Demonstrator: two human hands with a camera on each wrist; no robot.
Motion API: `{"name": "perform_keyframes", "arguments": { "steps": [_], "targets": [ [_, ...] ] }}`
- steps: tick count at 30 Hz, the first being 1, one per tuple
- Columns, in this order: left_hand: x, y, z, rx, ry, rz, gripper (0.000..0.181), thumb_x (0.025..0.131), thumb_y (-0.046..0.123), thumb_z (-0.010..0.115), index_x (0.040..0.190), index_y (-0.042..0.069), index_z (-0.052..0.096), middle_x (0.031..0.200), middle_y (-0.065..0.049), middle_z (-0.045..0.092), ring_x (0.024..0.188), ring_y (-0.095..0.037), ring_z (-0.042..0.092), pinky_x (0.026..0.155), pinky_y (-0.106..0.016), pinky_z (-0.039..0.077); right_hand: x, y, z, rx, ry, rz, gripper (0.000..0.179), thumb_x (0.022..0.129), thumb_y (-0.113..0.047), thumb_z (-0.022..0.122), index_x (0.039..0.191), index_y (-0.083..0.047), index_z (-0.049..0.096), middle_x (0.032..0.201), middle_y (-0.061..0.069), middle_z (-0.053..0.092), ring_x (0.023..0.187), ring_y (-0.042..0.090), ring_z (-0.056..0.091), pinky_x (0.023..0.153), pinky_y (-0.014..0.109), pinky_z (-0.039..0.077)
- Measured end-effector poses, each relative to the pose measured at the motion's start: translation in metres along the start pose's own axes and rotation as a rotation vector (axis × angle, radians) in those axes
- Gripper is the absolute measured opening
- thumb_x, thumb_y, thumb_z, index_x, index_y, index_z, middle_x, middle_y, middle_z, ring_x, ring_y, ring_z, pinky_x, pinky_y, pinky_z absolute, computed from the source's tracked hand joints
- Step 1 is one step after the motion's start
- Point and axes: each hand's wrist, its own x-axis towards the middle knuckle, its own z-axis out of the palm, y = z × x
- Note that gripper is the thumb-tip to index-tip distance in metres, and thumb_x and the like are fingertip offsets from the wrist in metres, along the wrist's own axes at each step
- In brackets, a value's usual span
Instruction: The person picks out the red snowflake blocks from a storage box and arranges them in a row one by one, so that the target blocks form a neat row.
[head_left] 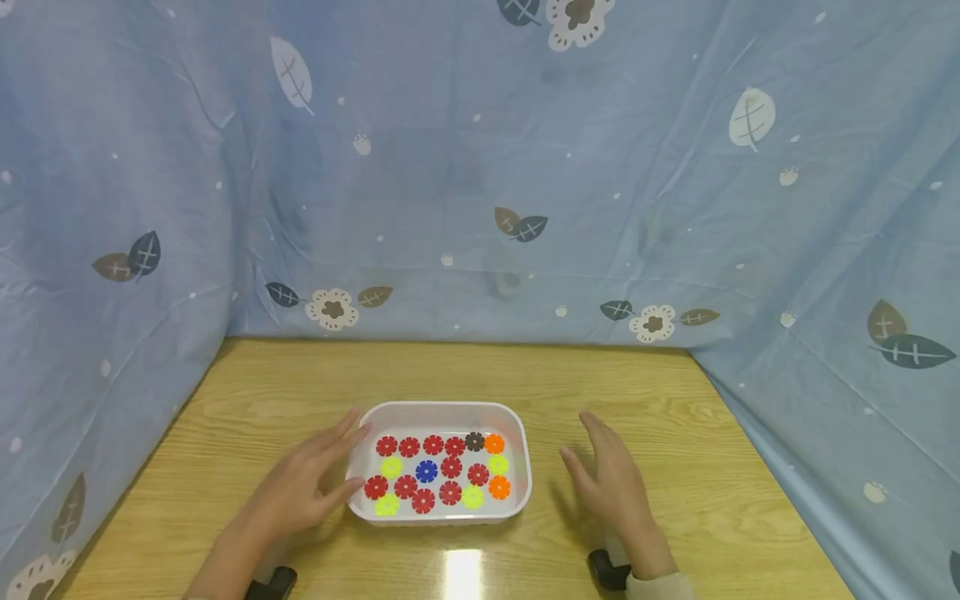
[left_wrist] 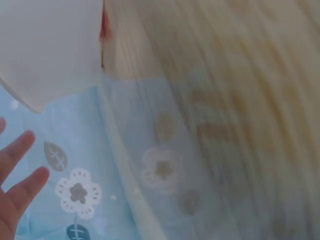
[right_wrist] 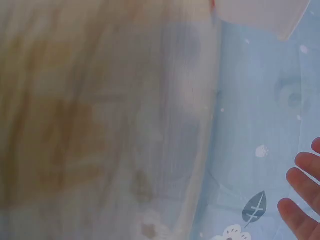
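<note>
A white rectangular plastic tray (head_left: 439, 417) stands on the table in the head view. Spread over its floor lie many small notched snowflake discs: mostly red ones (head_left: 452, 467), several yellow ones (head_left: 392, 467), two orange ones (head_left: 499, 487), a blue one (head_left: 426, 472) and a dark brown one (head_left: 474, 442). My left hand (head_left: 303, 479) is at the tray's left end, fingers and thumb parted, their tips overlapping the rim in this view. To the tray's right my right hand (head_left: 611, 479) hovers apart from it, holding nothing, its fingers loosely extended.
The wooden table (head_left: 600, 375) is enclosed at the back and both sides by a blue curtain (head_left: 450, 167) with leaf and flower prints. A dark wrist strap piece (head_left: 609, 571) shows below the right hand. Light glares off the table in front of the tray.
</note>
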Motion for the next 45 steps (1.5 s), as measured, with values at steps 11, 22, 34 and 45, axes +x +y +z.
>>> {"name": "perform_keyframes", "arguments": {
  "steps": [11,22,34,45],
  "targets": [
    [0.0,0.0,0.004,-0.231,-0.15,-0.096,0.045,0.087,0.03,0.066,0.127,0.01,0.061,0.147,-0.013,0.041,0.127,-0.037,0.048,0.099,-0.056,0.044,0.005,-0.018,0.011,0.333,0.064,0.021,0.045,0.084,-0.007,0.067,0.125,0.005,0.054,0.126,0.02,0.06,0.114,0.037,0.057,0.088,0.054,0.052],
    [-0.005,-0.005,0.01,-0.314,-0.131,-0.124,0.045,0.086,0.027,0.068,0.127,0.01,0.061,0.149,-0.012,0.039,0.129,-0.036,0.044,0.1,-0.055,0.041,0.02,-0.05,0.023,0.794,-0.034,0.117,0.037,0.086,0.002,0.063,0.122,0.006,0.055,0.122,0.024,0.059,0.112,0.038,0.057,0.09,0.046,0.053],
    [-0.006,-0.008,0.013,-0.333,-0.1,-0.104,0.044,0.085,0.023,0.07,0.126,0.01,0.061,0.149,-0.012,0.039,0.129,-0.035,0.045,0.098,-0.056,0.042,0.041,-0.078,0.043,0.973,-0.257,0.108,0.039,0.087,-0.002,0.065,0.123,0.006,0.053,0.125,0.027,0.056,0.119,0.038,0.054,0.1,0.04,0.046],
    [-0.006,-0.007,0.015,-0.342,-0.102,-0.111,0.043,0.085,0.023,0.069,0.126,0.01,0.062,0.149,-0.011,0.039,0.13,-0.036,0.044,0.1,-0.054,0.039,0.052,-0.085,0.057,0.926,-0.452,0.123,0.04,0.087,-0.002,0.063,0.125,0.007,0.052,0.124,0.025,0.055,0.116,0.042,0.053,0.103,0.048,0.044]
  ]
}}
